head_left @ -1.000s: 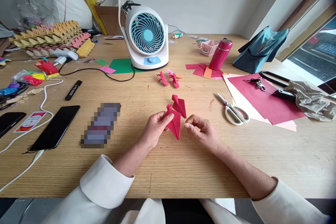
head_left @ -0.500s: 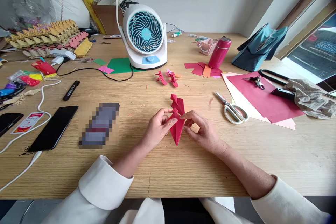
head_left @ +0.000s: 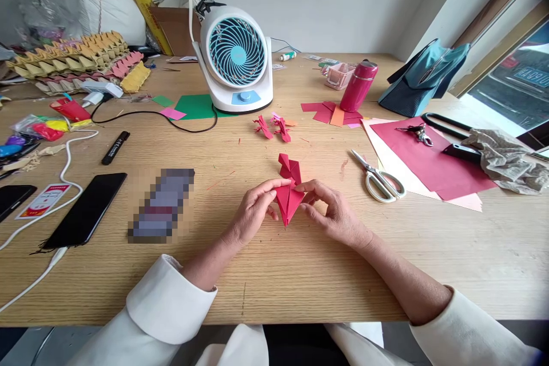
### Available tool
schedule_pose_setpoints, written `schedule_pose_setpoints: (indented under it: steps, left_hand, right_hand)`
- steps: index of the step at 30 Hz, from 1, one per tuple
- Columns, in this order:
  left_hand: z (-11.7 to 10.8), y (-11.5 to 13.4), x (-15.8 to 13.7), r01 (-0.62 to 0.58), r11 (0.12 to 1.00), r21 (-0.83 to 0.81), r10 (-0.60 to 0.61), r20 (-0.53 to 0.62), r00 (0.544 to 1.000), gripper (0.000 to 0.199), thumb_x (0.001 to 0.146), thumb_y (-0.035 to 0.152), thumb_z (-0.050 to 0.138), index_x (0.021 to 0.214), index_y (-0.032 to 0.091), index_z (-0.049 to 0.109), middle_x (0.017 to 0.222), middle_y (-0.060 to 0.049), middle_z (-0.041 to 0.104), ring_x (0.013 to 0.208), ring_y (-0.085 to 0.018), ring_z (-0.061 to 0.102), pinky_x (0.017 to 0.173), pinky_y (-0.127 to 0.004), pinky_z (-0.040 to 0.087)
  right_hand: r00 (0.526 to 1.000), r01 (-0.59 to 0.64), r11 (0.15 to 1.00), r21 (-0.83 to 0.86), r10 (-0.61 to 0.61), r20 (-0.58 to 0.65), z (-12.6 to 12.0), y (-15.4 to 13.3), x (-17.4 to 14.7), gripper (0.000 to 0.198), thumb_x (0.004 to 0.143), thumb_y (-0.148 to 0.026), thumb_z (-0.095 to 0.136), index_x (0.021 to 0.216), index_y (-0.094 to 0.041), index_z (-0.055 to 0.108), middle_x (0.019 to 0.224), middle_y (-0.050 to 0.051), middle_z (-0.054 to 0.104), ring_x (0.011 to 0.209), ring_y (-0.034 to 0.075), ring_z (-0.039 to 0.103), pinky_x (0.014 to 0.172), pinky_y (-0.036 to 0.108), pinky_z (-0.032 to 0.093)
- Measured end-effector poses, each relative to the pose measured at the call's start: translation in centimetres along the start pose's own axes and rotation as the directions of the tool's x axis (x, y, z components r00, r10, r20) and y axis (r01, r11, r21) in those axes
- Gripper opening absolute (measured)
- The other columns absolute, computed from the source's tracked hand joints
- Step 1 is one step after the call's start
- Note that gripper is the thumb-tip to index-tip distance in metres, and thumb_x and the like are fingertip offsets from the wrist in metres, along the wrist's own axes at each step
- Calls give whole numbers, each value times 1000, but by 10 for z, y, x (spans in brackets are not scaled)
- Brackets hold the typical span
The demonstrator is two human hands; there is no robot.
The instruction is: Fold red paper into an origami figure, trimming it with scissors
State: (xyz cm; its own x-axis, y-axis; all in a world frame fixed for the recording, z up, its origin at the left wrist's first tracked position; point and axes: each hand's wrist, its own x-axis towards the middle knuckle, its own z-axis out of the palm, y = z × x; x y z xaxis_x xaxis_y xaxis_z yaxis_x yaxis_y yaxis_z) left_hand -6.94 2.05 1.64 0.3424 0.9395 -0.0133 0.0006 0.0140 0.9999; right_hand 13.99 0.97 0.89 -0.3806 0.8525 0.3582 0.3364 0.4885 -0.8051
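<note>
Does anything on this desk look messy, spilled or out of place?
Nothing seems spilled. Tiny red scraps litter the desk near the folded paper, like unswept offcuts. At right, a crumpled grey bundle looks untidy beside the flat red sheet.

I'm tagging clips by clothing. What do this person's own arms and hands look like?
The left hand and right hand are bare, without gloves. The left sleeve is off-white and plain, with a broad cuff; the right sleeve matches in colour.
</note>
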Motion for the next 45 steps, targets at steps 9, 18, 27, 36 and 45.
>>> schedule_pose_setpoints:
  steps: [9,18,27,36,45]
  left_hand:
    - [2,4,0,18,999,41,-19,14,1000,46,87,26,48,129,17,62,113,-9,71,84,-18,63,58,-22,53]
    - [2,-15,4,-88,981,175,95,-31,995,21,91,29,59,110,18,59,105,-8,71,78,-15,67,58,-22,51]
    - [2,-18,0,-256,767,588,260,79,962,5,91,18,59,90,20,63,95,-3,67,88,-17,63,77,-28,48]
    - [-3,-17,2,-329,678,658,258,207,944,11,87,13,65,79,20,67,80,-1,65,79,-17,60,74,-28,45]
    - [-7,-15,3,-317,656,685,217,231,948,14,89,12,60,79,19,66,78,-1,62,75,-16,59,71,-28,43]
  right_hand:
    - [996,-82,997,-2,82,26,-6,-2,2,21,94,-26,58,114,-19,58,100,6,68,80,16,65,74,30,51]
    - [1000,-21,995,-97,22,12,-4,3,2,23,91,-18,59,115,-20,59,105,6,65,79,15,64,76,31,53]
    - [988,100,899,-427,-37,152,-4,1,0,9,92,-16,60,99,-20,64,97,7,63,84,19,63,74,32,50]
    - [949,169,939,-300,-72,308,-10,6,1,16,91,-10,59,98,-21,68,91,5,63,77,15,61,69,26,48]
    - [943,99,984,-152,-43,331,-21,15,3,18,97,-24,57,100,-21,74,92,6,67,74,14,63,67,26,49]
